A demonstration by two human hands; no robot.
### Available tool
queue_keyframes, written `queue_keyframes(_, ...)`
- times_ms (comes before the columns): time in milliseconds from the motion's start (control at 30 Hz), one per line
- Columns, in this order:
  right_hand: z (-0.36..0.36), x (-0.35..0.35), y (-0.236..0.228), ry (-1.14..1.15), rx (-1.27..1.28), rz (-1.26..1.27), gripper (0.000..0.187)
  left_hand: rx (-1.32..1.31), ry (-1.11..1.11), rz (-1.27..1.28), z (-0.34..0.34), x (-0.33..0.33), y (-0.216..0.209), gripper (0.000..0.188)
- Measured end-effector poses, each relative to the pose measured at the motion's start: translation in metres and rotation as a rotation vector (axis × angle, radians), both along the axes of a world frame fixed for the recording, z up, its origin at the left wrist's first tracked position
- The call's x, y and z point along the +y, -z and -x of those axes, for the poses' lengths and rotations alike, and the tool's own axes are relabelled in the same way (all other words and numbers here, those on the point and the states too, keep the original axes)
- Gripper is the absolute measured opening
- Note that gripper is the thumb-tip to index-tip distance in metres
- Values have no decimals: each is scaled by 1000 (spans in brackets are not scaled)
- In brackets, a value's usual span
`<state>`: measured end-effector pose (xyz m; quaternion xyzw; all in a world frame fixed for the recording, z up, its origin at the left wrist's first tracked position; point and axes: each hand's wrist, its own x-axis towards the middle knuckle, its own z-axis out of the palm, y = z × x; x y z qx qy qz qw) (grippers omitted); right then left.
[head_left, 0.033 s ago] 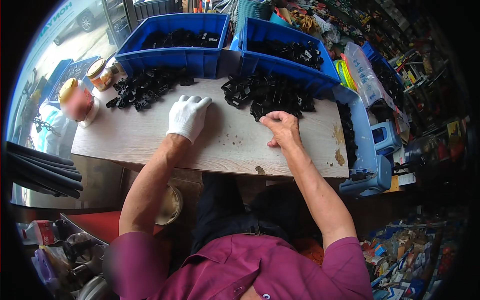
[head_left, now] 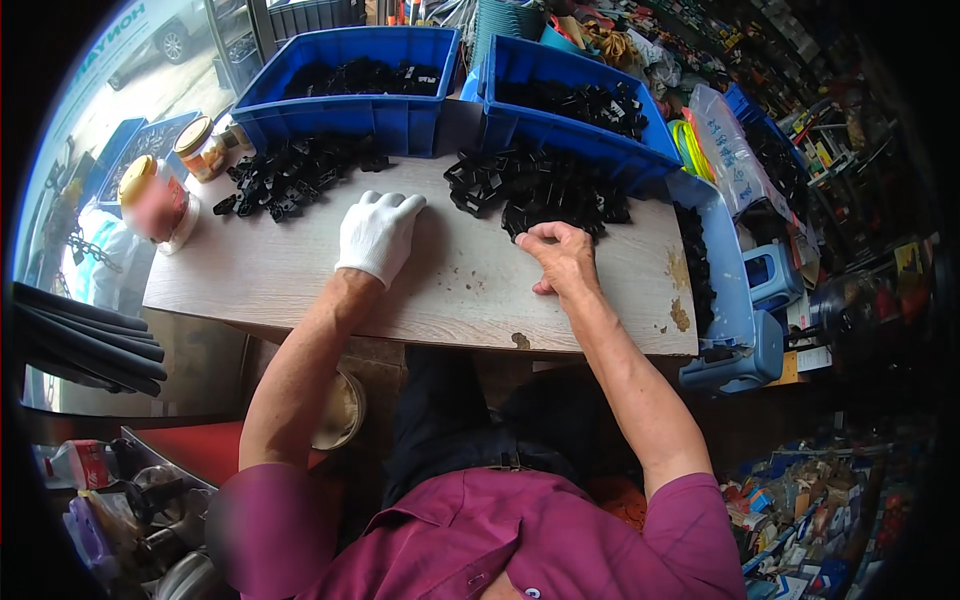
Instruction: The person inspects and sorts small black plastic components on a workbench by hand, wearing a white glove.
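My left hand (head_left: 378,238) wears a white knitted glove and rests on the table (head_left: 470,290), its fingers curled under. Whatever they may hold is hidden beneath the glove. At the near edge of the right pile of small black plastic parts (head_left: 535,185), my bare right hand (head_left: 562,258) has thumb and forefinger bent together in a pinch, their tips against a black plastic part. A second pile of black parts (head_left: 290,175) lies beyond and left of the gloved hand.
Behind the piles stand a left blue bin (head_left: 340,120) and a right blue bin (head_left: 580,135), both holding black parts. Two jars (head_left: 203,150) with lids are at the table's left edge. Light-blue stools (head_left: 770,275) and a pale blue tub (head_left: 730,270) stand on the right.
My right hand has shifted very slightly left, at the same pile edge. The left hand has barely moved.
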<state>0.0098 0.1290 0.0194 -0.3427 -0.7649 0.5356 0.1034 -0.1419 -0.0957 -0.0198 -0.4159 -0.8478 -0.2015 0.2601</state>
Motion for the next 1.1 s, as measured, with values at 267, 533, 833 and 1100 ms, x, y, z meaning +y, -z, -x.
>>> queue_keyframes(267, 17, -21, 5, -15, -89, -46, 27, -470, 96, -448, -29, 21, 4, 26)
queue_keyframes(533, 1, -31, 0, -167, 9, 147, 35, -721, 172, -577, -45, 26, 0, 29)
queue_keyframes(833, 10, -34, -6, -311, -9, 56, 42, -655, 219, -503, -48, 24, 0, 29)
queue_keyframes(1100, 18, -29, 2, -215, -131, 62, 31, -516, 243, -527, -53, 26, -2, 26)
